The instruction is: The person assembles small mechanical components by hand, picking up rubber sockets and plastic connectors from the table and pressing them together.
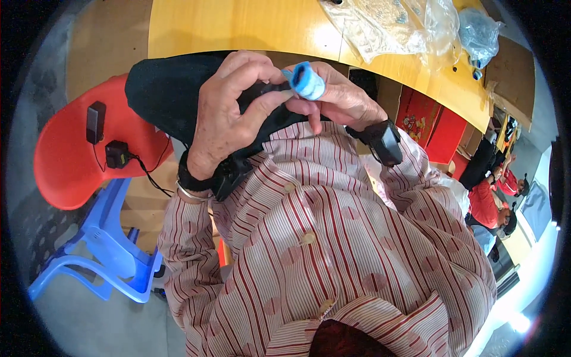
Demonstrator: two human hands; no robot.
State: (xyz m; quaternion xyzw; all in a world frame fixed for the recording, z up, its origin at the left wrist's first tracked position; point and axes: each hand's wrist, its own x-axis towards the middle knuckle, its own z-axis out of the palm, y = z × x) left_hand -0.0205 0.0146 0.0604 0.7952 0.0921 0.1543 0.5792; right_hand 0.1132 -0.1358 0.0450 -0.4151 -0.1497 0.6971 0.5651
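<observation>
Above my lap, both hands meet at a small blue-and-white tube-shaped roll (pixel 308 82) with a dark hollow end facing up. Its exact kind is unclear. My right hand (pixel 345 98) is closed around its right side and lower part, fingers bent. From the other side, my left hand (pixel 232 110) pinches at its left edge, thumb and forefinger close together by a pale, thin bit. A black cloth (pixel 166 95) lies over my lap, beneath and behind the left hand. Dark devices are strapped to both wrists.
A yellow wooden table (pixel 238 27) stands ahead, with clear plastic sheeting (pixel 386 27) and a bluish plastic bag (pixel 479 35) at right. On the left are a red chair (pixel 65 149) bearing black devices and a blue plastic stool (pixel 116 238). People in red (pixel 485 202) are at far right.
</observation>
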